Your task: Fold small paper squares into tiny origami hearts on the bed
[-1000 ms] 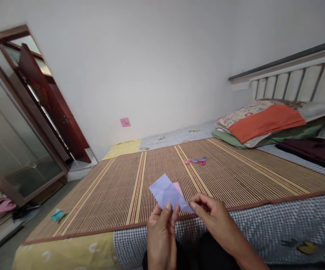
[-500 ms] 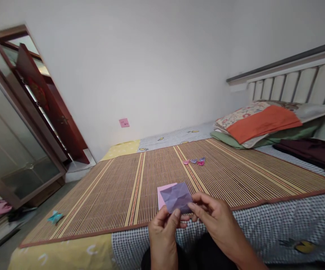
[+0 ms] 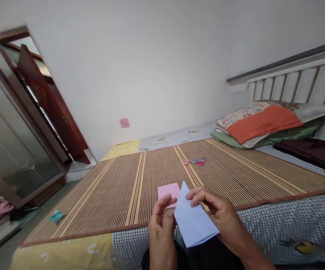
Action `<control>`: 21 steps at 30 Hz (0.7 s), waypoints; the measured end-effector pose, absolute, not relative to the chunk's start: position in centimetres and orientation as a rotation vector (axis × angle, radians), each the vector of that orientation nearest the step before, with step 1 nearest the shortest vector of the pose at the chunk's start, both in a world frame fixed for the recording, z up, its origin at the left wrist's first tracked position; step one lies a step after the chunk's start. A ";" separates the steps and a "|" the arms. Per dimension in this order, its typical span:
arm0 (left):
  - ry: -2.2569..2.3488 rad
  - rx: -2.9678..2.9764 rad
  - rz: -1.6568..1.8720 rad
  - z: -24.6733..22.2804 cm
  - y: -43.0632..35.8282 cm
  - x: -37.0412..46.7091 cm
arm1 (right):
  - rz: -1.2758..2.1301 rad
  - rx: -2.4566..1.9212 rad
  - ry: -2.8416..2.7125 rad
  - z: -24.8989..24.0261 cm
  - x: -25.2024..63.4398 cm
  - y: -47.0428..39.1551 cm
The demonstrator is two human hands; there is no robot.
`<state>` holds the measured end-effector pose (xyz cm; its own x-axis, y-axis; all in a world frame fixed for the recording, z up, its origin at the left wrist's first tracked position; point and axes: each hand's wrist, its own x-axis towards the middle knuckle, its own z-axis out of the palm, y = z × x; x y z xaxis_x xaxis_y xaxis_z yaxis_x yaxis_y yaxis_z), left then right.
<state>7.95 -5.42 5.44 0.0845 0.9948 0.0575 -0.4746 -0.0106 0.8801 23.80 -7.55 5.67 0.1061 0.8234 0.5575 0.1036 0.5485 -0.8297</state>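
Observation:
A folded pale blue-lilac paper (image 3: 194, 221) is held up over the bed's near edge, its pointed corner upward. My right hand (image 3: 221, 213) grips its upper right edge, fingers bent over the front. My left hand (image 3: 163, 228) is curled at the paper's left edge, thumb and fingers near it; whether it pinches the edge is hard to tell. Behind them a pink paper square (image 3: 168, 190) lies on the striped mat (image 3: 117, 187), partly covered by my left fingers. Farther back on the mat sit several small folded pink and purple pieces (image 3: 194, 161).
A teal folded paper piece (image 3: 56, 216) lies at the mat's left end. Pillows (image 3: 264, 122) and a dark folded cloth (image 3: 311, 152) are at the right. A pink note (image 3: 124, 123) is on the wall. A glass-paneled door (image 3: 18, 142) stands at the left.
The paper has gone from an unfolded purple face to a folded shape showing its pale side, turned point up. My left fingers have lifted, and my right hand has shifted slightly.

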 end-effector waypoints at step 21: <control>0.584 0.925 1.093 6.5 -4.7 6.9 | 0.171 -1.052 -1.795 6.3 23.0 -9.1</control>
<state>6.92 -4.72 6.48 0.3735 0.9269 0.0353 -0.4864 0.1633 0.8583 23.04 -9.09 6.34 -0.1149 0.7188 0.6857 0.5761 0.6105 -0.5435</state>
